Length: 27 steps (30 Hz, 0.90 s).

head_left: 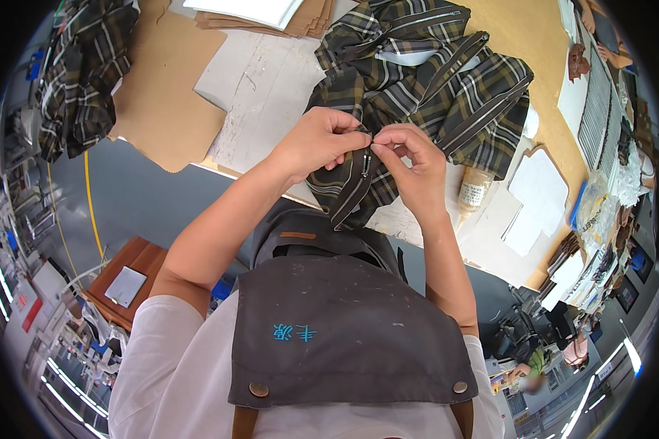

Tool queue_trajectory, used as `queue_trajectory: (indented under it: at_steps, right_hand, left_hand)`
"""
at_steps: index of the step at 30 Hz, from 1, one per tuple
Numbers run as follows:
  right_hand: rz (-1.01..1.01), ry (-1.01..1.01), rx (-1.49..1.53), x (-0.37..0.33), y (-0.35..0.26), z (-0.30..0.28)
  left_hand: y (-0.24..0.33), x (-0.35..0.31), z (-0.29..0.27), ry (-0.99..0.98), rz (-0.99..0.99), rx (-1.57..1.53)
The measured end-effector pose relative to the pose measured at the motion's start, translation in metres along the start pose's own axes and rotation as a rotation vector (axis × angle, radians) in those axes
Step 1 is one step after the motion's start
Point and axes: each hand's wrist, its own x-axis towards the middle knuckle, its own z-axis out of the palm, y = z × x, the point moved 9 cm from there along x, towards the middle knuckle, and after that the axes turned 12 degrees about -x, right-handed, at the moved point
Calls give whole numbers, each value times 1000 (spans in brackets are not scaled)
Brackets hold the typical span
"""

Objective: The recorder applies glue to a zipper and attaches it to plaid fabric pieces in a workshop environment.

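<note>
Between my hands is a dark plaid fabric piece with a zipper [356,189], hanging over the near edge of the worktable. My left hand [322,143] pinches its upper end with thumb and fingers. Close beside it, my right hand [416,162] is also closed in a pinch at the same spot, the fingertips almost meeting. Whatever small part lies between the fingertips is too small to make out. Just beyond my hands spreads a heap of plaid pieces with dark zippers [479,121]. A bottle with a pale label [474,192] lies right of my right hand.
White paper sheets [540,192] lie on the table's right part. Brown card [172,88] and a second plaid bundle [80,91] are at the left. Stacked brown sheets [271,20] sit at the back. A brown seat [121,282] stands lower left; people are at the right.
</note>
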Motion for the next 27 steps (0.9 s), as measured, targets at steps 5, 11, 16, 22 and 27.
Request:
queue_trajectory:
  at_steps: [5,11,16,22,27]
  right_hand:
    - [-117,-15,-20,0,-6,0]
    - [23,3,267,-4,9,3]
    - [-14,-16,100,-1,4,-3]
    - [-159,-52,-75,0,-13,-3]
    - [-158,-87,-43,-1,-8,0]
  left_hand:
    - [-2,0,1,-5,-27,-30]
    - [-6,1,4,-13,-72,-84]
    - [-4,2,6,-63,-71,-99]
    - [-7,4,4,-51,-81,-41]
    - [-9,5,5,-47,-84,-49]
